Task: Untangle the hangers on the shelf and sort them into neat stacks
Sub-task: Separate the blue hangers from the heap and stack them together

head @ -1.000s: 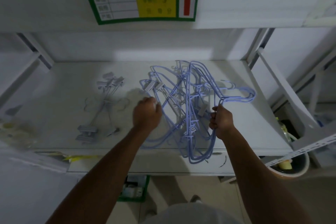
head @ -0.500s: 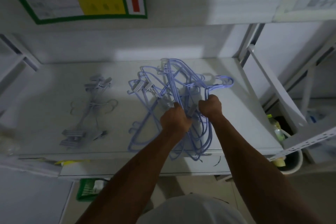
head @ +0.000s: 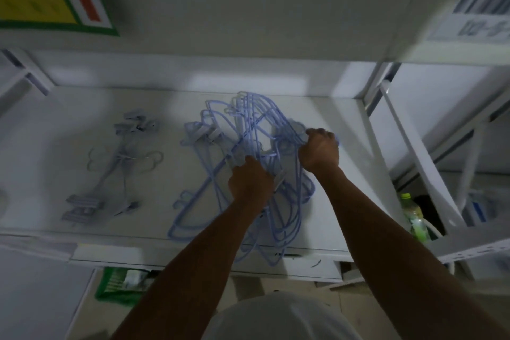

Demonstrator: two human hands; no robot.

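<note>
Blue hanger tangle (head: 248, 130) lies on shelf (head: 358, 146), long axis running near-to-far, its front loops overhanging the shelf edge. Left hand (head: 249, 182) is on its middle, fingers curled into the wires. Right hand (head: 318, 150) is clenched round the hook ends, just beyond and right of the left. Judged: separating pull goes rightward. Grey clip hangers (head: 121, 157) lie well left of both hands.

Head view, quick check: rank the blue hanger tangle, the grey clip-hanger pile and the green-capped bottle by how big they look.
1. blue hanger tangle, by far the widest spread.
2. grey clip-hanger pile, clearly smaller.
3. green-capped bottle, smallest; its lower end is cut off by the shelf frame, so its full extent is unsure.
</note>
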